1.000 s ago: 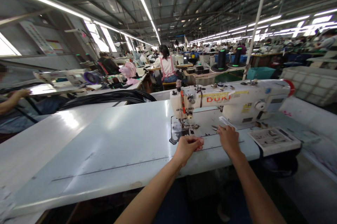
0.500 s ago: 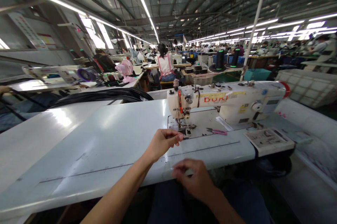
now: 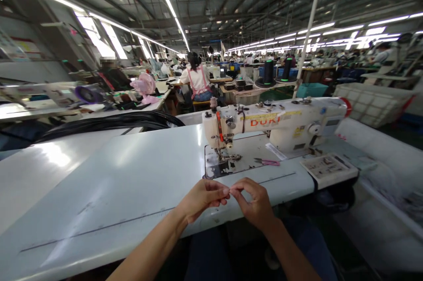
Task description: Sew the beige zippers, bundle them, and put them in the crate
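Note:
My left hand (image 3: 209, 197) is closed in a pinch over the front edge of the pale sewing table (image 3: 139, 175). Facing it, my right hand (image 3: 253, 201) pinches too, and the fingertips of both hands meet or nearly meet. Whatever lies between them is too small to make out. Just beyond the hands stands a white sewing machine (image 3: 264, 122), its needle area above a dark plate (image 3: 218, 170). Pink-handled thread snips (image 3: 267, 162) lie on the machine bed, right of the needle, beside a white paper strip (image 3: 276, 152).
A tray of small parts (image 3: 328, 168) sits at the table's right end. Black cord bundles (image 3: 112, 123) lie along the back left. Two black thread cones (image 3: 269, 73) stand behind the machine. A person (image 3: 197, 79) sits farther off, back turned, near a pink fan (image 3: 144, 85).
My right hand has risen from below the table edge to meet the left fingertips. The left hand sits slightly lower in view. The camera view has shifted a little to the right.

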`<act>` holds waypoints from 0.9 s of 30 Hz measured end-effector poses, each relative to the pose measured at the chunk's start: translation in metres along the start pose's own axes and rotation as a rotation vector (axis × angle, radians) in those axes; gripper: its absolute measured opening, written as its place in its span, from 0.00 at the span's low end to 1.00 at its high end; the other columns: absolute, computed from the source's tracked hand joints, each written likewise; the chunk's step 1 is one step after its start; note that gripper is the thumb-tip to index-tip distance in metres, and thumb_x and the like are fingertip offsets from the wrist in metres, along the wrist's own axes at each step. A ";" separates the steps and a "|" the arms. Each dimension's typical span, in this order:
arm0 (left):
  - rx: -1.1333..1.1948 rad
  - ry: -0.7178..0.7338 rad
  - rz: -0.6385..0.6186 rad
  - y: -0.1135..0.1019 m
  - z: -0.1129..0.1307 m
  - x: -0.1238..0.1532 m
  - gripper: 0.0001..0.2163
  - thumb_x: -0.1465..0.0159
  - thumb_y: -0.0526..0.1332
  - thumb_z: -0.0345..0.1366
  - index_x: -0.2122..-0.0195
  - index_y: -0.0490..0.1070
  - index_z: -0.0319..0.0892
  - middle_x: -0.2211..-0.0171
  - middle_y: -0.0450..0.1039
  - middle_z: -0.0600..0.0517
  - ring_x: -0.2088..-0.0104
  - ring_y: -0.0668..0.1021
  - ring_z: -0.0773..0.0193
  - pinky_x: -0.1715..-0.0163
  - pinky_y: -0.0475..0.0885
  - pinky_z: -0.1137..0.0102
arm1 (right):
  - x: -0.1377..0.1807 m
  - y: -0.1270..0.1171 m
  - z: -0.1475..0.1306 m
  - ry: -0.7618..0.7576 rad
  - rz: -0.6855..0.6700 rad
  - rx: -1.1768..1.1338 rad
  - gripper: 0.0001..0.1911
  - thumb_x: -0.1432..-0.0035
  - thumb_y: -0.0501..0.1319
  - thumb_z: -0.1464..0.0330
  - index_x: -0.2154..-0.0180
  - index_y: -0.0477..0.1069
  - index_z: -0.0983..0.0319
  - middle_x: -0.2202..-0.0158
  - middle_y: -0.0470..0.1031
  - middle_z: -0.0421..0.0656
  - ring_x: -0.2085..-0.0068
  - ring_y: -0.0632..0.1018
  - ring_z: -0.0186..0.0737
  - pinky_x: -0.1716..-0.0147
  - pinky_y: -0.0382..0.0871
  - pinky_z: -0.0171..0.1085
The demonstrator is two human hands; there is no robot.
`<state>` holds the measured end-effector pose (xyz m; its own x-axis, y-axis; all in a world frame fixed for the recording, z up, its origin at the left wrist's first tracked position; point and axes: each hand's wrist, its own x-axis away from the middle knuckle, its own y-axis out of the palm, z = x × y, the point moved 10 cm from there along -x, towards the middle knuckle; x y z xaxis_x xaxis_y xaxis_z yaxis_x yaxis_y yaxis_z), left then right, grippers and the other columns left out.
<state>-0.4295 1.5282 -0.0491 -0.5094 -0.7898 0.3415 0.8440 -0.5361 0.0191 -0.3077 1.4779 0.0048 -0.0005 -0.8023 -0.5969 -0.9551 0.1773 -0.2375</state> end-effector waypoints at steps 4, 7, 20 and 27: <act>-0.100 0.187 0.050 -0.005 0.014 0.008 0.13 0.46 0.68 0.43 0.70 0.77 0.36 0.78 0.72 0.51 0.76 0.71 0.69 0.74 0.64 0.76 | -0.001 0.004 0.021 0.127 0.060 -0.092 0.08 0.39 0.54 0.67 0.66 0.71 0.60 0.69 0.73 0.41 0.70 0.73 0.34 0.68 0.68 0.33; -0.156 0.235 -0.032 0.004 0.019 0.016 0.12 0.44 0.66 0.42 0.70 0.75 0.37 0.77 0.71 0.51 0.76 0.72 0.68 0.73 0.65 0.74 | -0.016 0.023 0.036 0.112 -0.017 -0.077 0.14 0.38 0.50 0.68 0.54 0.69 0.59 0.54 0.71 0.45 0.67 0.74 0.33 0.69 0.69 0.33; -0.566 0.453 0.696 -0.127 0.040 -0.083 0.05 0.44 0.62 0.31 0.74 0.76 0.36 0.58 0.66 0.43 0.61 0.73 0.61 0.64 0.71 0.69 | -0.032 0.053 0.062 -0.003 0.024 0.546 0.12 0.40 0.55 0.64 0.62 0.75 0.61 0.55 0.71 0.48 0.56 0.72 0.44 0.53 0.65 0.43; -0.665 0.454 0.594 -0.141 0.026 -0.104 0.04 0.43 0.62 0.31 0.72 0.76 0.37 0.59 0.66 0.46 0.60 0.72 0.62 0.59 0.70 0.68 | -0.094 0.030 0.116 0.151 0.074 0.563 0.15 0.42 0.55 0.60 0.69 0.74 0.62 0.72 0.74 0.44 0.74 0.71 0.39 0.72 0.65 0.38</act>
<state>-0.4910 1.6933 -0.0630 -0.1690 -0.9482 -0.2688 0.7877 0.0340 -0.6151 -0.3015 1.6248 -0.0355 -0.1424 -0.8414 -0.5213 -0.6466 0.4779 -0.5946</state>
